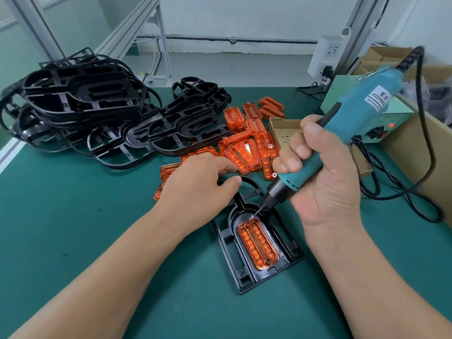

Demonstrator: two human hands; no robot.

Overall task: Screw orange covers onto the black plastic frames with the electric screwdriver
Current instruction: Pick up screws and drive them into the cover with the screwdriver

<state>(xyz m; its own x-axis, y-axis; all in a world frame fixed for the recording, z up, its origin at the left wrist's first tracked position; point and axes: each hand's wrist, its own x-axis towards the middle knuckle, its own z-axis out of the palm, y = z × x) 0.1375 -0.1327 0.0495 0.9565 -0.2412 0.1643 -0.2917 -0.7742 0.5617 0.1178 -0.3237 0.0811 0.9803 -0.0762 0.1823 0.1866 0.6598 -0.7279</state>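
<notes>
At the orange cover's [258, 243] far end your right hand [325, 167] grips the electric screwdriver [362, 104]: keep it upright, relaxed left hand [195, 184] steadying the black frame [221, 241]

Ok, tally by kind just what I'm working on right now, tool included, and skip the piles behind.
Black frame: 1
Orange cover, seated in that frame: 1
Electric screwdriver: 1
Total: 3
</notes>
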